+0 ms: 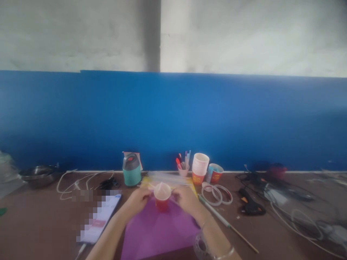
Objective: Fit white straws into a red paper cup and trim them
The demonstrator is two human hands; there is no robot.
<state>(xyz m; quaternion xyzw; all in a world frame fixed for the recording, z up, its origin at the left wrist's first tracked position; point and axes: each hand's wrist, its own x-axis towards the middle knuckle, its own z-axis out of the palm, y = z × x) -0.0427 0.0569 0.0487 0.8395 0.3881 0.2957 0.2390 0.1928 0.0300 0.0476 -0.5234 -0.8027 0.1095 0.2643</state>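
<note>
A red paper cup (162, 204) with a white rim stands upright on a purple sheet (162, 234). Something thin and pale shows inside its mouth. My left hand (138, 199) is just left of the cup, its fingers curled together. On the other side my right hand (185, 198) is also closed, fingers bent toward the cup. Thin pale strips show near both hands, but blur hides whether the fingers hold them. Behind the cup, clear strips or sticks (168, 178) lie across a yellow sheet (193, 187).
Farther back stand a teal bottle (132, 175), a pen cup (183, 170), stacked paper cups (200, 166) and another red cup (217, 176). Tape rolls (213, 195), a long stick (241, 238) and a black glue gun (251, 206) lie right. A phone (101, 220) lies left.
</note>
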